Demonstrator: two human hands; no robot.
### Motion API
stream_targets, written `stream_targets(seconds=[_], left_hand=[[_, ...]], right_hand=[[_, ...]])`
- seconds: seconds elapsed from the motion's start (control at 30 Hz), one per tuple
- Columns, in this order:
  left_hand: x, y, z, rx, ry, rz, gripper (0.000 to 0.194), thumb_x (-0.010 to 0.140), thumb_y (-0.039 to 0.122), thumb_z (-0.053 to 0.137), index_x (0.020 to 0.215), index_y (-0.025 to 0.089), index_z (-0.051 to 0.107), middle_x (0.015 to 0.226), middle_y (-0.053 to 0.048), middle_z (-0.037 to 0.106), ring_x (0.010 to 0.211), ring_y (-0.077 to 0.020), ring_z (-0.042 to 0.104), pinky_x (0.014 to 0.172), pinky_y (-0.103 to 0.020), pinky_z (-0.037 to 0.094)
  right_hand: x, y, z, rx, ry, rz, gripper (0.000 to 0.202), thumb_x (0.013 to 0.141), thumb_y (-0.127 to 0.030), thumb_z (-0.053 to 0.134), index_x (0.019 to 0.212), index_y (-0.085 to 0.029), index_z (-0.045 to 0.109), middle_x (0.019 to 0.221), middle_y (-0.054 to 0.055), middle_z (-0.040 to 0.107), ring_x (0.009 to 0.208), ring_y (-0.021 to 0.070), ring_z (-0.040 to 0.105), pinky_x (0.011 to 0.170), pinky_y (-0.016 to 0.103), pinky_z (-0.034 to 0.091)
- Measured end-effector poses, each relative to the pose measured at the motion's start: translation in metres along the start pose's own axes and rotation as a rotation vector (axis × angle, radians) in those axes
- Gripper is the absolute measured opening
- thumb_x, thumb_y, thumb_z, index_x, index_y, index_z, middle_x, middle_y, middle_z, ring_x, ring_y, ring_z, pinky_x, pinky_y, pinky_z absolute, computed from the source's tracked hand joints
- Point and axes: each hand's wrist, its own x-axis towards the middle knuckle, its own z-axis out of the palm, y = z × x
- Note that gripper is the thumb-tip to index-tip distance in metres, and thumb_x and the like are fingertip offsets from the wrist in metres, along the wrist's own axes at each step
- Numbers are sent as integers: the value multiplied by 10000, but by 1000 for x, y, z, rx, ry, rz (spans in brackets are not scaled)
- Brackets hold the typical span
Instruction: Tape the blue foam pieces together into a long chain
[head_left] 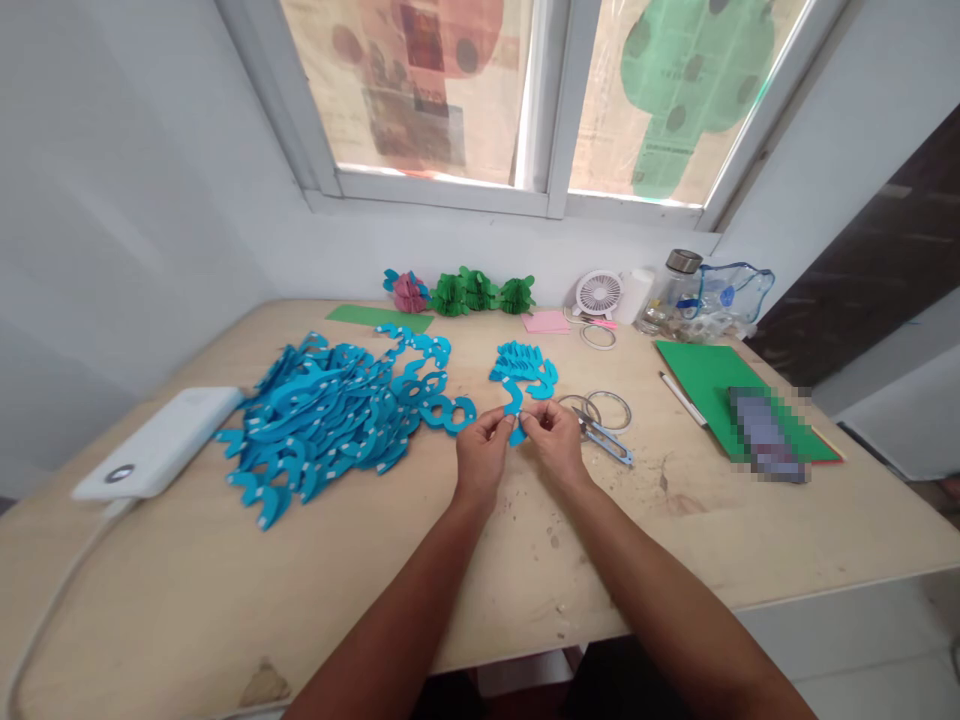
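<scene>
Between my two hands is a curved blue paper strip (pixel 513 394), pinched from both sides at its lower part. My left hand (pixel 482 452) grips its left side, with thumb and fingertips together. From the right, my right hand (pixel 553 440) pinches the same strip. Just beyond my fingers lies a small cluster of folded blue paper pieces (pixel 521 362). A large heap of blue paper cutouts (pixel 330 415) with small white patches spreads to the left, and a few linked rings of it reach close to my left hand.
Right of my hands lie a blue-handled cutter (pixel 611 445) and rolls of tape (pixel 609 410). Green sheets (pixel 705 365), a pen (pixel 682 398) and a blurred phone (pixel 769 435) are farther right. A white power bank (pixel 161 440) stands left; green paper figures (pixel 480 290) and a fan (pixel 599 293) line the back.
</scene>
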Motion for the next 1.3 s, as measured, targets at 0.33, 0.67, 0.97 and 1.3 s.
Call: stream_targets(seconds=[0.33,0.67,0.97,1.3], left_hand=[[-2,4,0,-24,12,-10,138,624,200,642,722,142,718,819,-50,711,843,-201,626,772,-292,477],[-3,7,0,96,79,79,141,643,158,607,730,150,719,906,-65,707,868,-201,632,732,-276,510],[-3,8,-1,188,143,122,177,672,157,592,798,141,715,950,-80,695,860,-198,643,713,-272,521],[-3,7,-2,152,163,126,145,673,189,593,751,144,707,969,-77,690,861,-193,635,698,-258,514]], right_hand=[[0,2,0,-10,-12,8,125,655,-278,603,614,-169,558,542,-34,537,494,98,456,515,228,392],[-3,1,1,-6,-47,24,145,677,-304,591,644,-164,598,593,-17,583,538,113,499,557,238,411],[-6,-2,3,-131,-51,-74,175,739,-279,511,753,-173,649,672,6,641,588,134,531,569,239,415],[-12,-4,6,-125,6,-56,186,740,-277,515,885,-183,583,608,-26,594,526,121,508,531,230,398]])
